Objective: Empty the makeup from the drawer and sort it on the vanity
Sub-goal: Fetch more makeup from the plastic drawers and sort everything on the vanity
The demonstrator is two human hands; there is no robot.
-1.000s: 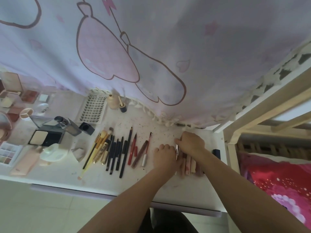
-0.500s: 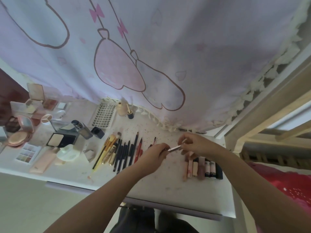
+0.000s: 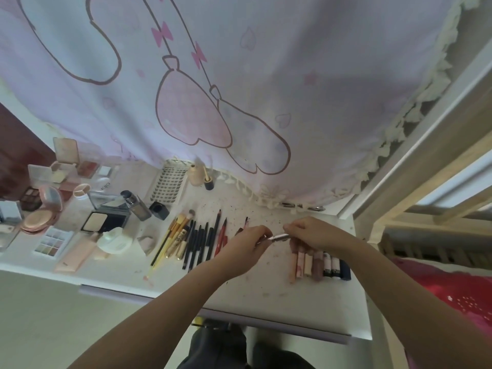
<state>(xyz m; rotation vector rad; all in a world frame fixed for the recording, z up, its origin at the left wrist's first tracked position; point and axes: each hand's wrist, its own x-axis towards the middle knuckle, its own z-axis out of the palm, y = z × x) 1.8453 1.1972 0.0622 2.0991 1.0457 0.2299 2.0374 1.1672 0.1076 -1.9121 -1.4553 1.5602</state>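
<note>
Both hands have lifted off the vanity (image 3: 266, 296) since a second ago, when they lay low on the row of lip tubes (image 3: 316, 263), and now meet just above it. Between them runs a slim silver tube (image 3: 279, 237), nearly level: the right hand (image 3: 314, 231), fingers curled, pinches its right end, while the left hand (image 3: 241, 247) closes round the left end. Forearms reach in from the lower edge and converge over the desk's right half. Just below the right hand the lip tubes lie side by side. Left of the left hand sit red pencils (image 3: 222, 237), then dark pencils (image 3: 199, 243) and gold brushes (image 3: 174, 235). Compacts and a palette (image 3: 52, 242) crowd the far left; a curtain (image 3: 239, 89) hangs behind
</note>
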